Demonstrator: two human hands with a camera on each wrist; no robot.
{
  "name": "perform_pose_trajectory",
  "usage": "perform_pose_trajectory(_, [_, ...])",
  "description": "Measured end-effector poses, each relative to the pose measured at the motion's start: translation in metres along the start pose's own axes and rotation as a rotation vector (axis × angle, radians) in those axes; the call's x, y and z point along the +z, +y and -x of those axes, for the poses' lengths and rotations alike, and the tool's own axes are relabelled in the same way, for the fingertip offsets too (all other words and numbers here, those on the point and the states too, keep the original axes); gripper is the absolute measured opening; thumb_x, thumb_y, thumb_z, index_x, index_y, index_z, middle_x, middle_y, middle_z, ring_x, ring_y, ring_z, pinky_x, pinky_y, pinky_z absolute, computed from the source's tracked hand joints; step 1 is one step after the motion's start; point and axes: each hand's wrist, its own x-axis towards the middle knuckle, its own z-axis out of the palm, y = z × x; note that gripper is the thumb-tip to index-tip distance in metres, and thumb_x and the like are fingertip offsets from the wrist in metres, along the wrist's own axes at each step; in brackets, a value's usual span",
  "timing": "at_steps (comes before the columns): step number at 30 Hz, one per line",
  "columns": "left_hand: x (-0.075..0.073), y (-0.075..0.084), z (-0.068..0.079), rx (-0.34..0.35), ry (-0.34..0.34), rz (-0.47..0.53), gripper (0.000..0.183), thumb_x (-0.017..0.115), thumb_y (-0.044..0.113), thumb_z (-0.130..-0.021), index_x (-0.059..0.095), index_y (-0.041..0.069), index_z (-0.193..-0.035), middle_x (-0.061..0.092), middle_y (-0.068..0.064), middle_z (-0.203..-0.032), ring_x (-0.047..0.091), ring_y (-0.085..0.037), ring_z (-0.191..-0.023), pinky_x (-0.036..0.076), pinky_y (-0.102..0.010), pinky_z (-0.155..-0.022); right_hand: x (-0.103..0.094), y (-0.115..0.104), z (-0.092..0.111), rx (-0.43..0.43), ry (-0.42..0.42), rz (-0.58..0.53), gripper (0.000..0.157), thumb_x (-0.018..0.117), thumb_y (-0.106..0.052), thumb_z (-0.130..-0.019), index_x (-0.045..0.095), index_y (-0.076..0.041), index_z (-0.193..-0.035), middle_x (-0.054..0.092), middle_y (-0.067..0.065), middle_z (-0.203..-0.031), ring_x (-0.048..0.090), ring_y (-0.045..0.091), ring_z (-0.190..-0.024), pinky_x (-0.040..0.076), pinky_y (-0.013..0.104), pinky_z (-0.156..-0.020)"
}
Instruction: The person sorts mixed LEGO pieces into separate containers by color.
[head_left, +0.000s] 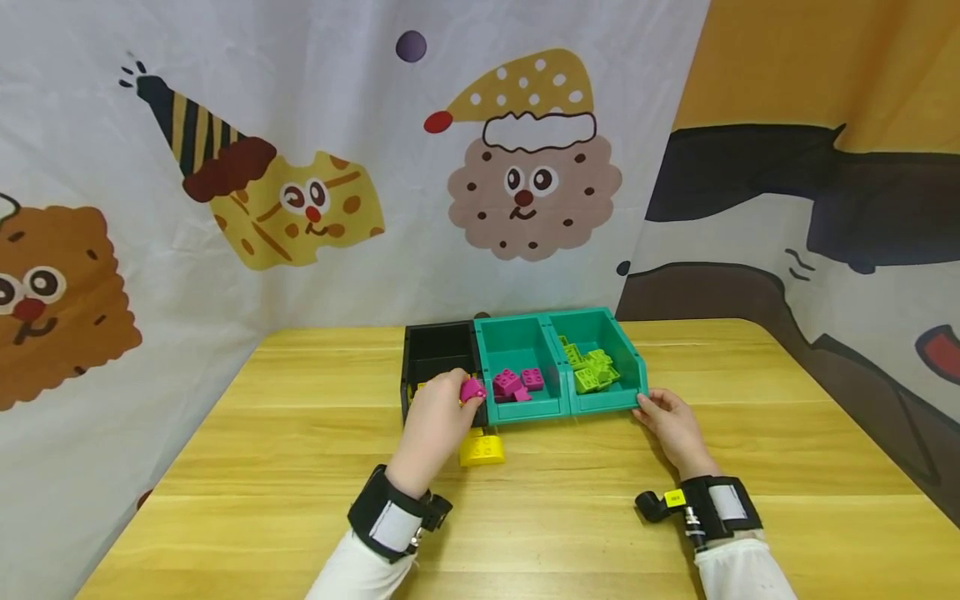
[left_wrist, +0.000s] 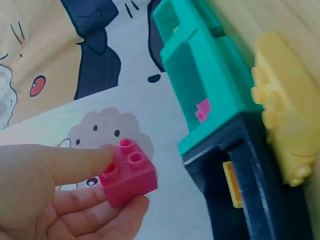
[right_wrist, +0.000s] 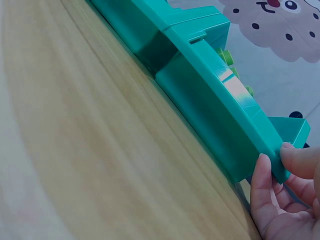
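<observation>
Between thumb and fingers, my left hand [head_left: 437, 417] pinches a pink toy brick [left_wrist: 131, 175], held up over the front of the black bin [head_left: 438, 342]. My right hand [head_left: 675, 425] grips the front right corner of the outer green bin [right_wrist: 220, 125], thumb on its rim. Several pink bricks [head_left: 507, 383] lie in the middle green bin [head_left: 517, 329]. Lime green bricks [head_left: 595, 371] fill part of the right one. A yellow brick [left_wrist: 233, 184] shows inside the black bin, mostly hidden by my left hand in the head view.
Yellow bricks [head_left: 482, 450] sit on the wooden table [head_left: 300, 467] just in front of the black bin. The three bins stand side by side near the table's back edge. Behind them hangs a cloth [head_left: 375, 292] printed with cartoon figures.
</observation>
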Motion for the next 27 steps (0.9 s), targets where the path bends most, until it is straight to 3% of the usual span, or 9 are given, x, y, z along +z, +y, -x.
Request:
perform_pose_trajectory(10, [0.013, 0.018, -0.026, 0.041, 0.004, 0.053, 0.019, 0.070, 0.012, -0.085, 0.064, 0.002, -0.100, 0.063, -0.008, -0.085, 0.053, -0.017, -0.070, 0.051, -0.025, -0.066, 0.000, 0.000, 0.000, -0.017, -0.004, -0.012, 0.034, 0.049, -0.015, -0.098, 0.041, 0.009, -0.120, 0.049, -0.004, -0.092, 0.054, -0.005, -0.079, 0.049, 0.011, -0.076])
perform_pose_trajectory(18, [0.028, 0.023, -0.050, 0.077, -0.004, 0.009, 0.014, 0.070, 0.012, -0.085, 0.064, 0.002, -0.093, 0.056, -0.006, -0.077, 0.049, -0.018, -0.067, 0.043, -0.022, -0.059, 0.000, -0.001, 0.000, 0.005, -0.006, 0.006, 0.037, 0.048, -0.018, -0.099, 0.040, 0.009, -0.123, 0.048, -0.002, -0.095, 0.053, -0.004, -0.081, 0.048, 0.011, -0.077])
perform_pose_trajectory(27, [0.046, 0.033, -0.068, 0.043, -0.102, -0.073, 0.013, 0.069, 0.017, -0.087, 0.062, 0.006, -0.088, 0.059, -0.005, -0.076, 0.054, -0.018, -0.070, 0.048, -0.026, -0.064, -0.001, 0.000, -0.001, -0.004, 0.002, 0.004, 0.036, 0.049, -0.017, -0.098, 0.040, 0.009, -0.122, 0.048, -0.002, -0.095, 0.054, -0.005, -0.080, 0.049, 0.011, -0.076])
